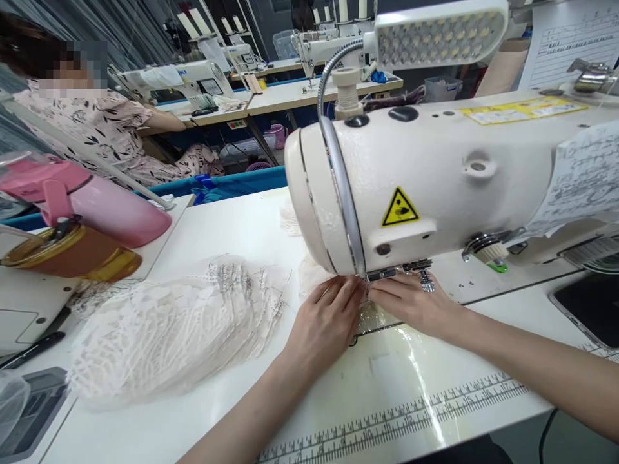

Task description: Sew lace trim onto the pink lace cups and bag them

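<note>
At the frame's centre, the left hand (325,320) and right hand (411,301) are both pressing flat, fingers extended and gripping nothing, on one small lace piece (370,317) lying between them under the sewing machine (435,174), while one lace pile (169,328) is sitting lower left.

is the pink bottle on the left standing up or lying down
Lying down. The pink bottle is tipped on its side, resting on top of an amber container at the left edge of the table, lid end pointing left.
</note>
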Demonstrator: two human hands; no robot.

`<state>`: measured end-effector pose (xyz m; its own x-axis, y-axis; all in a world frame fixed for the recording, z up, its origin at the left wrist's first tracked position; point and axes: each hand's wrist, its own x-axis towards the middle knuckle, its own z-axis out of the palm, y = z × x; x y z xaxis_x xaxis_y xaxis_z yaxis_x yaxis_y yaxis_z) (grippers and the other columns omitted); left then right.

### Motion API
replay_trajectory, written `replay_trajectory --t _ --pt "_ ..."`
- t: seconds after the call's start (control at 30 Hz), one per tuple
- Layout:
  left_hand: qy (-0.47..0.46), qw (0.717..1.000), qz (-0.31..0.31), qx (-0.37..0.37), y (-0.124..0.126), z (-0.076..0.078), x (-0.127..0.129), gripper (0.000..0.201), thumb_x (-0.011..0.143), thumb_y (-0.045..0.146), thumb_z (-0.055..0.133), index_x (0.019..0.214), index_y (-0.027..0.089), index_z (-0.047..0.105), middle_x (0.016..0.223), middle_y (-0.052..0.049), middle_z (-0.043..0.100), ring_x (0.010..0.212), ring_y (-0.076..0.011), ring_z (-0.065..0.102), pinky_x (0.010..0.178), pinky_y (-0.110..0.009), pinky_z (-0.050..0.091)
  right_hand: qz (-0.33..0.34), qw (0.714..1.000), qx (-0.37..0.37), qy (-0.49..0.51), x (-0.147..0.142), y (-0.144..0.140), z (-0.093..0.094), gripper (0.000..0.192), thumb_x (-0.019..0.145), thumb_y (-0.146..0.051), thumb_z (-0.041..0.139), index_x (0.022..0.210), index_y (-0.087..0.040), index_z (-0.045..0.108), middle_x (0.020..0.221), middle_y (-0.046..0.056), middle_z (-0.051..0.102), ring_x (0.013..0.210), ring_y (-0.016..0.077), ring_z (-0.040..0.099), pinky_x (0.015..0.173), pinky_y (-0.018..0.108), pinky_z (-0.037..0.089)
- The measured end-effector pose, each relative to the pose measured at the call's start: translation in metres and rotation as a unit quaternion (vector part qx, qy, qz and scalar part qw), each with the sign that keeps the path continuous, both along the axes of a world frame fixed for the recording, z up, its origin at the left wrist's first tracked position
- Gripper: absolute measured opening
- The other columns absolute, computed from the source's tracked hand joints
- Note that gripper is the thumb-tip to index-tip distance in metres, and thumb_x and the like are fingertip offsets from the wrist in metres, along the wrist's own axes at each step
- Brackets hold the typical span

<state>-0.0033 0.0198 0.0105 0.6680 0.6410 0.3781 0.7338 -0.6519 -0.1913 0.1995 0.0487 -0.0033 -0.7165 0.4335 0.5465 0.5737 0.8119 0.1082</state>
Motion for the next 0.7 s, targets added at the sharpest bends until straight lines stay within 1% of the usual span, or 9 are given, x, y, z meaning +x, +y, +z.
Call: replay_trajectory --t 0.1,0.23,0.3,0.37,0.47,0.53,0.6,0.7 --pt "0.002 1.0 0.006 0.012 0.0 0.0 0.001 0.031 0.089 0.016 0.049 0.116 0.01 0.063 0.117 -0.012 0.065 0.101 -0.024 0.064 0.091 -0.04 0.052 -0.04 0.999 0.01 0.007 0.001 -0.002 0.001 0.034 0.081 0.005 0.045 0.096 -0.02 0.064 0.098 -0.001 0.068 0.082 0.0148 0.058 0.065 0.032 0.037" --pt "0.007 1.0 0.013 0.022 0.0 -0.001 0.002 0.032 0.087 0.019 0.052 0.116 0.01 0.063 0.115 -0.012 0.066 0.101 -0.0254 0.063 0.09 -0.041 0.051 -0.062 0.998 0.015 -0.001 0.005 -0.001 -0.004 0.035 0.081 0.003 0.049 0.101 -0.021 0.064 0.1 0.0 0.067 0.074 0.0157 0.059 0.073 0.036 0.041" --pt "0.012 1.0 0.014 0.023 0.0 -0.001 0.002 0.032 0.088 0.019 0.052 0.116 0.011 0.063 0.114 -0.011 0.067 0.101 -0.0255 0.063 0.09 -0.041 0.05 -0.059 0.998 0.002 -0.003 0.006 0.001 -0.005 0.037 0.081 0.003 0.047 0.104 -0.022 0.063 0.1 0.0 0.067 0.071 0.0151 0.059 0.074 0.037 0.042" --pt "0.013 1.0 0.017 0.019 0.0 -0.001 0.002 0.032 0.089 0.02 0.051 0.117 0.012 0.063 0.113 -0.01 0.067 0.1 -0.0254 0.063 0.088 -0.041 0.05 -0.054 0.998 -0.024 -0.001 0.006 0.004 -0.002 0.038 0.082 0.003 0.044 0.102 -0.023 0.064 0.098 0.0 0.067 0.07 0.015 0.059 0.074 0.036 0.044" --pt "0.005 1.0 0.025 0.008 0.0 -0.002 0.002 0.031 0.09 0.022 0.049 0.117 0.013 0.063 0.113 -0.009 0.067 0.101 -0.0249 0.062 0.086 -0.04 0.05 -0.035 0.996 -0.072 0.03 0.005 0.009 0.003 0.032 0.086 -0.002 0.043 0.096 -0.023 0.065 0.092 0.001 0.067 0.077 0.018 0.061 0.074 0.037 0.048" --pt "-0.002 1.0 0.03 -0.003 0.0 -0.002 0.001 0.031 0.09 0.022 0.049 0.118 0.015 0.062 0.115 -0.009 0.066 0.102 -0.0244 0.061 0.086 -0.039 0.049 -0.02 0.994 -0.096 0.057 0.003 0.011 0.004 0.028 0.088 -0.007 0.044 0.096 -0.024 0.066 0.093 0.002 0.067 0.084 0.0196 0.061 0.076 0.037 0.05" --pt "-0.008 0.999 0.034 -0.016 0.001 -0.002 0.001 0.032 0.091 0.022 0.048 0.119 0.016 0.061 0.115 -0.008 0.066 0.103 -0.0242 0.061 0.085 -0.038 0.048 -0.012 0.99 -0.117 0.083 0.001 0.013 0.002 0.026 0.09 -0.011 0.045 0.097 -0.026 0.066 0.093 0.003 0.067 0.088 0.0197 0.061 0.075 0.037 0.052" --pt "-0.01 0.998 0.043 -0.033 0.001 -0.001 0.001 0.033 0.091 0.024 0.047 0.121 0.016 0.06 0.117 -0.008 0.065 0.106 -0.025 0.06 0.084 -0.039 0.048 -0.006 0.982 -0.143 0.122 -0.002 0.017 -0.005 0.026 0.093 -0.015 0.043 0.092 -0.025 0.067 0.084 0.003 0.067 0.083 0.019 0.062 0.072 0.036 0.053"
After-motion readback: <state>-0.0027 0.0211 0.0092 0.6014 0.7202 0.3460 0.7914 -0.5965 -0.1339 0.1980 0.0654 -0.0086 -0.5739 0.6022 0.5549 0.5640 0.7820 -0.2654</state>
